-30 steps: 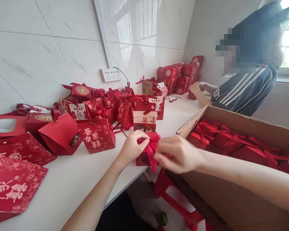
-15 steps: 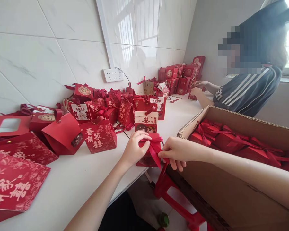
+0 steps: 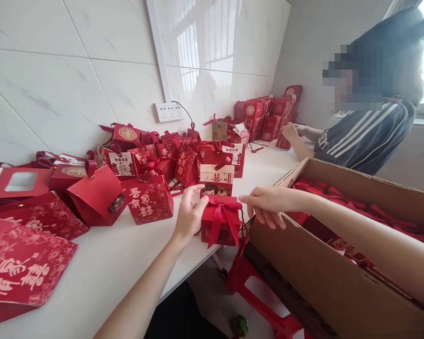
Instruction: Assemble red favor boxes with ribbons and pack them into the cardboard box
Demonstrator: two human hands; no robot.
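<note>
A small red gift box stands upright at the table's front edge, with a red ribbon bow on its top and tails hanging down the front. To its left is my left hand, thumb and fingers apart, the thumb tip at the box's upper left corner. My right hand hovers by the bow's right end with its fingers loosely stretched out; whether the fingertips touch the ribbon I cannot tell. Close behind stands a red and cream box with cartoon figures on it.
Several red gift boxes crowd the table along the wall. On the right, a cardboard carton holds more red ribboned boxes, above a red stool. Across the table a person handles a red box. A power strip is on the wall.
Both hands have drawn apart from the bow, the left to the left and the right slightly up and right. The ribbon tails now hang free. The view has shifted slightly.
</note>
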